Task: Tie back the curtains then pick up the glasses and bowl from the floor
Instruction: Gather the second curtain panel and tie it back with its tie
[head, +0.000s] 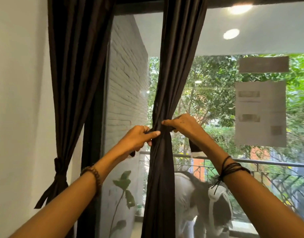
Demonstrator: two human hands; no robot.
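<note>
Two dark brown curtains hang before a tall window. The left curtain [75, 66] is gathered and knotted with a matching tie [59, 166] beside the wall. The middle curtain [170, 74] is bunched at chest height, a dark tie band [162, 132] wrapped round it. My left hand [138, 139] pinches the band's left end against the cloth. My right hand [180, 122] grips the band's other end, and a loose tail [194, 146] hangs below that wrist. The glasses, the bowl and the floor are out of view.
A white wall [18, 100] closes the left side. Paper sheets [260, 114] stick on the window glass [216, 40] at the right. Beyond it stand a balcony railing [268, 164], a potted plant [124, 186], trees and a bent-over person [199, 200].
</note>
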